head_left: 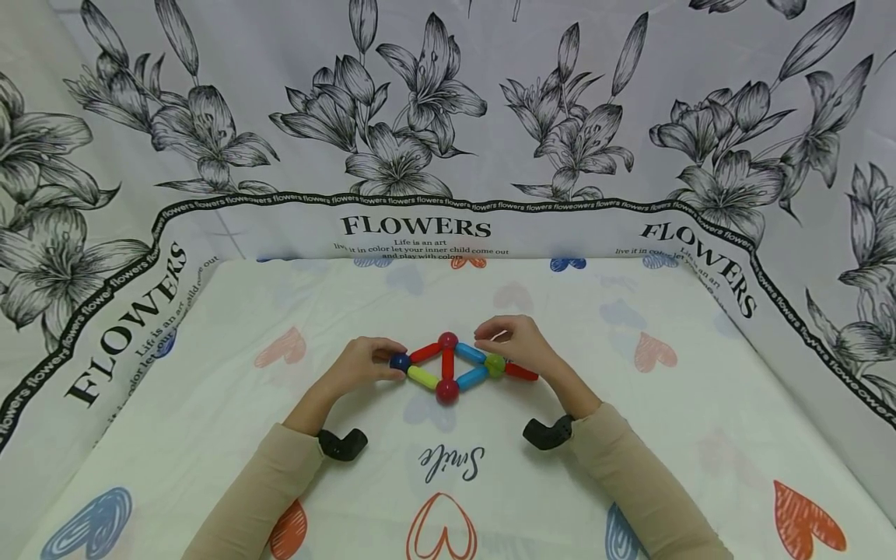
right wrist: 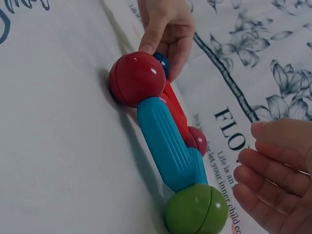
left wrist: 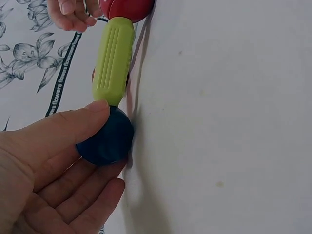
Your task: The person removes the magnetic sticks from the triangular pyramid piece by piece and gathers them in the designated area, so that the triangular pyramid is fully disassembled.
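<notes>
Balls and ribbed rods join into a flat diamond on the cloth. My left hand (head_left: pixel 360 364) pinches the dark blue ball (left wrist: pixel 105 139) at its left corner between thumb and fingers. From that ball run a yellow-green rod (left wrist: pixel 113 61) and a red rod (head_left: pixel 425 353), leading to the near red ball (head_left: pixel 447 392) and far red ball (head_left: pixel 448 341). Another red rod (head_left: pixel 447 365) bridges those two. Light blue rods (right wrist: pixel 165 144) meet at the green ball (right wrist: pixel 197 210). My right hand (right wrist: pixel 278 165) hovers beside it holding nothing, fingers loosely bent, partly covering a red rod (head_left: pixel 522 372) that extends rightward.
A white cloth (head_left: pixel 434 521) printed with hearts and "Smile" covers the table. Behind and at both sides hangs a flower-printed curtain (head_left: pixel 490 171). Black wrist devices sit on the left (head_left: pixel 343 445) and right (head_left: pixel 548 433) forearms, below the hands.
</notes>
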The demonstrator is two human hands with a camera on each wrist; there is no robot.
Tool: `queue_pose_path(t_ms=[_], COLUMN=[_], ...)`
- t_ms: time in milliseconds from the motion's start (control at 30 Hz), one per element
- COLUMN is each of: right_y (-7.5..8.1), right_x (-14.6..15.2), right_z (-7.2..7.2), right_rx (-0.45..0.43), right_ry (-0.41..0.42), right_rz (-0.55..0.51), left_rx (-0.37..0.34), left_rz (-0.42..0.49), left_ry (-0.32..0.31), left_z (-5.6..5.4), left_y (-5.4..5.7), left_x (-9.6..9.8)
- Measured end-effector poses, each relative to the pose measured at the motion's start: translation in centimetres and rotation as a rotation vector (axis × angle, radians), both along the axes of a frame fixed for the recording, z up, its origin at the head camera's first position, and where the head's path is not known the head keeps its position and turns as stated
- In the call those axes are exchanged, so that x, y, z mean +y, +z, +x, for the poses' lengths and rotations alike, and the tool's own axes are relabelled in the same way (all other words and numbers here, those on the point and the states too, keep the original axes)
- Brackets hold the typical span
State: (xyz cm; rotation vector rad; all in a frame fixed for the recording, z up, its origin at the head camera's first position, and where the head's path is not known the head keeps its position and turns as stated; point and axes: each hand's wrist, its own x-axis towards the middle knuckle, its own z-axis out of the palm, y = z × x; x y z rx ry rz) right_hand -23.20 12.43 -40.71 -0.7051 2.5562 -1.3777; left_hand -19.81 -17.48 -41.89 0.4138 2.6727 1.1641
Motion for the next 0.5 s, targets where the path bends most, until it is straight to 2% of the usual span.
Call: queue_pose_path(t_ms=[267, 500], right_y=[-0.2, -0.6], right_x=[-2.1, -3.8], right_z=[-0.4, -0.8], right_rx=[-0.019, 0.06], right_ry=[-0.003, 0.05], right_rz=[-0.022, -0.045], left_rx=[-0.003, -0.012], left_rz=[0.009, 0.002], left_ry=[-0.003, 0.003], left_z=[0.0, 0.0], left_y=[0.0, 0.0], left_x=[0.0, 0.0])
